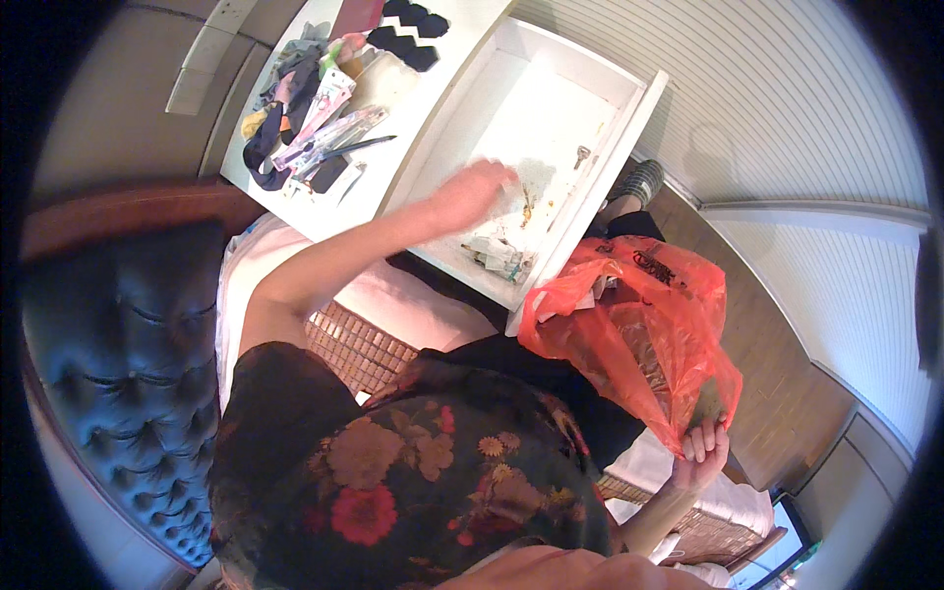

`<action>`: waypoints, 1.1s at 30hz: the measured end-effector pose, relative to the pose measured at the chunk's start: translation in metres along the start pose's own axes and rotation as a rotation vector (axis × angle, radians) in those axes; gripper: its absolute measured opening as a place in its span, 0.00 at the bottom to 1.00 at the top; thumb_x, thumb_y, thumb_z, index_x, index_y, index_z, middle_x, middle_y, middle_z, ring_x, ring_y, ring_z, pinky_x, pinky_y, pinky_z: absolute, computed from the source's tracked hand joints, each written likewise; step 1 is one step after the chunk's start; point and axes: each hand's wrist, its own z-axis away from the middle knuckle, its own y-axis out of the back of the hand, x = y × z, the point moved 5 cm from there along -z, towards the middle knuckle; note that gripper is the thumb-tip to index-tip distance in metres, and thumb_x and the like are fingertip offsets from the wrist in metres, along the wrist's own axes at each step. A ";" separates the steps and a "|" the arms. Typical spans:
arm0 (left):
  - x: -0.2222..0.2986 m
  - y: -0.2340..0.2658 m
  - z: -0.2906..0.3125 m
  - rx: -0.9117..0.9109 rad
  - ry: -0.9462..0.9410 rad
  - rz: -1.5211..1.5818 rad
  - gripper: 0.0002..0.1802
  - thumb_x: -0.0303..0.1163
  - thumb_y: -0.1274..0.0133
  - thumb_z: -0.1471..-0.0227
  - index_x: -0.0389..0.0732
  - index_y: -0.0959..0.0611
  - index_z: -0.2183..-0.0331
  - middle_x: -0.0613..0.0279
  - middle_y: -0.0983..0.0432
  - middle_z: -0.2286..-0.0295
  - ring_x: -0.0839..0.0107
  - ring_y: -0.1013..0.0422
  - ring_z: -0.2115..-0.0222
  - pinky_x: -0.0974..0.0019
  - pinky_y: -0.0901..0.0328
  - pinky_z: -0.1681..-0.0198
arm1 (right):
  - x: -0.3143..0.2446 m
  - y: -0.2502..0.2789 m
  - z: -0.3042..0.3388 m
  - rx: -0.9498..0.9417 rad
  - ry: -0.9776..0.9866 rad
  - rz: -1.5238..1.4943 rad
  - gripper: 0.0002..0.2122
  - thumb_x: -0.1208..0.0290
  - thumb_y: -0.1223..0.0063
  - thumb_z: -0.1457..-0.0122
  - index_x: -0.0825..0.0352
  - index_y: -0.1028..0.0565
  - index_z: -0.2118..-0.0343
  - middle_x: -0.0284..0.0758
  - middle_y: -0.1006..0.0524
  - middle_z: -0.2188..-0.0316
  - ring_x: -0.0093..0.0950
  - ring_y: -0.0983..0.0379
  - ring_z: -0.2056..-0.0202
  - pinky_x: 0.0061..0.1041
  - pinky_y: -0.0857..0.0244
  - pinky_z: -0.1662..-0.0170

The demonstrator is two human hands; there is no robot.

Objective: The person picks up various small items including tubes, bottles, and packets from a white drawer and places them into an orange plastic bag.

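Observation:
My left hand [479,193] is over the open white drawer [472,128], its fingers smeared by motion, so what they hold cannot be made out. On the drawer floor near it lie dust, small gold-coloured bits [528,208], a key [581,156] and a clump of small clear and white packets [498,256] in the near corner. At the right, my right hand [704,449] is closed on the rim of a red plastic bag [639,334]. The bag hangs with its mouth open beside the drawer front, and some white pieces [593,295] show inside it.
On the white cabinet top [413,118] lie a pile of dark cloth [285,79], clear packages [334,133], a black pen [359,147] and black scalloped pieces [403,44]. A tufted dark headboard [118,374] stands left. A woven mat [356,344] covers the bed.

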 end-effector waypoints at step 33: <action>0.007 -0.130 0.043 -0.757 0.065 -0.077 0.47 0.34 0.40 0.63 0.49 0.44 0.42 0.36 0.45 0.53 0.44 0.36 0.56 0.52 0.38 0.53 | 0.017 -0.032 0.019 -0.090 0.008 -0.022 0.10 0.75 0.62 0.40 0.69 0.34 0.57 0.27 0.43 0.83 0.15 0.50 0.86 0.15 0.55 0.84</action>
